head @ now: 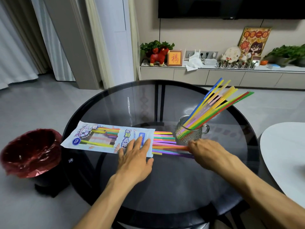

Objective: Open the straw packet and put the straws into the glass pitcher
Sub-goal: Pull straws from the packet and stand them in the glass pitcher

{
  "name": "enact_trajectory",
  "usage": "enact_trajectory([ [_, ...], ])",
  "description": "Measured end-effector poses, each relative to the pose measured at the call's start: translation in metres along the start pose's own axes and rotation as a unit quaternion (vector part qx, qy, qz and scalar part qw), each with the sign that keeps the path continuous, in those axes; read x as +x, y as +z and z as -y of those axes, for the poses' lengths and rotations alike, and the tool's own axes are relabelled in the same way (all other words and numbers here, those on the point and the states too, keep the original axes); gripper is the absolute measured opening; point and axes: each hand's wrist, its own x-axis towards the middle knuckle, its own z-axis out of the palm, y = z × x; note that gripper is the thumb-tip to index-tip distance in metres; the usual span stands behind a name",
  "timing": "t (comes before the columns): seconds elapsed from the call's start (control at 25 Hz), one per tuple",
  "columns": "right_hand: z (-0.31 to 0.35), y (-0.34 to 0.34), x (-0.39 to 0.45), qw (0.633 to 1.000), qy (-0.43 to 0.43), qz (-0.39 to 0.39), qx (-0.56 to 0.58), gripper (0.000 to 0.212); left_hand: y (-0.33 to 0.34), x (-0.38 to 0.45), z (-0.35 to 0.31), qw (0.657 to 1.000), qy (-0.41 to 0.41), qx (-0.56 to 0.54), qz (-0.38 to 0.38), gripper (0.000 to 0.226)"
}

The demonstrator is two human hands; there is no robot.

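Both arms are bare, with no sleeves. The left hand [133,160] and right hand [207,152] seem to wear no rings.

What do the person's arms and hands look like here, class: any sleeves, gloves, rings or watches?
Both forearms are bare as far as the frame shows them, with no sleeve in view. The left hand and right hand wear no gloves. No watch, band or ring shows on either wrist or on the fingers that can be seen. The right fingertips are blurred.

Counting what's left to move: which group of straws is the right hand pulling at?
The straws lying flat, sticking out of the packet's open end; the right hand pinches their tips. The others already stand in the glass pitcher.
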Motion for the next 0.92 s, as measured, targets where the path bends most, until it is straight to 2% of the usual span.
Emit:
enact_trajectory([
  [0.08, -0.014, -0.011, -0.007, 0.998, 0.016, 0.065, 0.010, 0.011, 0.003, 0.000, 0.001, 1.000, -0.005, -0.003, 0.007, 0.068],
  [0.2, -0.051, -0.039, -0.014, 0.992, 0.053, 0.101, 0.053, 0.012, 0.006, 0.004, 0.002, 1.000, -0.017, -0.001, 0.013, 0.067],
  [0.36, -0.089, -0.069, -0.037, 0.968, 0.070, 0.124, 0.208, 0.022, 0.009, 0.004, -0.002, 1.000, -0.025, 0.006, 0.017, 0.066],
  [0.44, -0.086, -0.067, -0.039, 0.962, 0.067, 0.078, 0.252, 0.021, 0.002, 0.003, -0.005, 0.998, -0.039, -0.030, -0.030, 0.064],
  [0.52, -0.072, -0.059, -0.033, 0.978, 0.049, 0.032, 0.201, 0.016, -0.012, -0.002, -0.013, 0.980, -0.013, -0.067, -0.188, 0.049],
  [0.6, -0.050, -0.046, -0.025, 0.993, 0.013, -0.005, 0.115, 0.012, -0.019, -0.009, -0.025, 0.941, 0.086, -0.034, -0.326, 0.041],
  [0.64, -0.037, -0.041, -0.022, 0.996, -0.010, -0.026, 0.085, 0.012, -0.020, -0.011, -0.033, 0.930, 0.137, -0.010, -0.342, 0.046],
  [0.72, -0.013, -0.037, -0.017, 0.992, -0.084, -0.082, 0.047, 0.009, -0.014, -0.018, -0.044, 0.934, 0.191, 0.047, -0.298, 0.059],
  [0.76, -0.003, -0.037, -0.015, 0.985, -0.127, -0.112, 0.029, 0.007, -0.011, -0.020, -0.048, 0.944, 0.194, 0.063, -0.260, 0.057],
  [0.84, 0.003, -0.040, -0.013, 0.967, -0.171, -0.187, -0.021, 0.006, -0.016, -0.020, -0.047, 0.970, 0.144, 0.060, -0.188, 0.033],
  [0.88, 0.001, -0.042, -0.013, 0.956, -0.161, -0.242, -0.028, 0.012, -0.023, -0.020, -0.044, 0.979, 0.112, 0.044, -0.162, 0.020],
  [0.92, -0.003, -0.046, -0.014, 0.944, -0.129, -0.303, -0.012, 0.022, -0.029, -0.020, -0.040, 0.981, 0.093, -0.021, -0.170, 0.011],
])
